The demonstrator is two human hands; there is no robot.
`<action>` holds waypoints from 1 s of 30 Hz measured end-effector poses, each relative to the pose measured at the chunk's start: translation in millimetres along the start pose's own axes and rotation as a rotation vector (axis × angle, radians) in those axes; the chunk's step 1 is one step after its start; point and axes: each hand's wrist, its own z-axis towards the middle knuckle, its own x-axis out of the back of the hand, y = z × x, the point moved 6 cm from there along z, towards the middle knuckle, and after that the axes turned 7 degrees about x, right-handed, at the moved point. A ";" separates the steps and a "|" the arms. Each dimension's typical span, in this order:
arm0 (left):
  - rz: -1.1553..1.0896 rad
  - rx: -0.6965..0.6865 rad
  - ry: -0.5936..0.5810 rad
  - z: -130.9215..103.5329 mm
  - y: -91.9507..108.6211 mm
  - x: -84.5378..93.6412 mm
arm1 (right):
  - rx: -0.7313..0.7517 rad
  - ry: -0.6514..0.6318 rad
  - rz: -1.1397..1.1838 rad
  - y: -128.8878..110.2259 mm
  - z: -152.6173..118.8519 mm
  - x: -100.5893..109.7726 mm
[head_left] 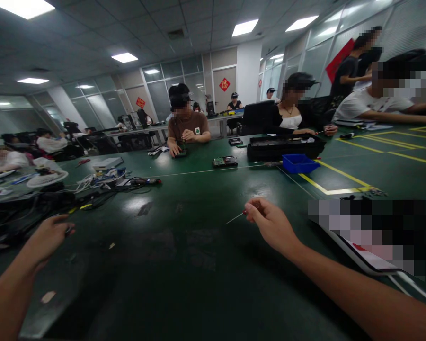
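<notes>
My right hand is closed around a screwdriver above the green table. Its thin metal shaft points left and down, and a bit of red handle shows at the fingertips. The rest of the handle is hidden in the palm. On the left, my left hand hovers by the pile of black cables, its fingers curled together. Something small and dark shows at its fingertips, too blurred to name.
Across the green table lie a hard drive, a long black tray and a blue bin. A device with a pixelated screen stands at right. A co-worker sits opposite; others sit around. Cables and a white fan-like part lie left.
</notes>
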 end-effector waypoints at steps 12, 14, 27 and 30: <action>-0.254 -0.534 -0.668 -144.7 187.6 -145.8 | 0.035 -0.069 0.044 -0.6 -5.3 -7.0; -0.304 -0.542 -0.756 -173.0 204.2 -169.1 | 0.036 -0.074 0.055 0.9 -6.3 -7.4; -0.332 -0.817 -0.681 -223.9 204.3 -216.7 | 0.039 0.073 0.259 -7.4 -2.5 0.3; -0.350 -0.858 -0.691 -226.0 207.4 -213.4 | 0.037 0.058 0.232 -6.5 -2.6 -0.7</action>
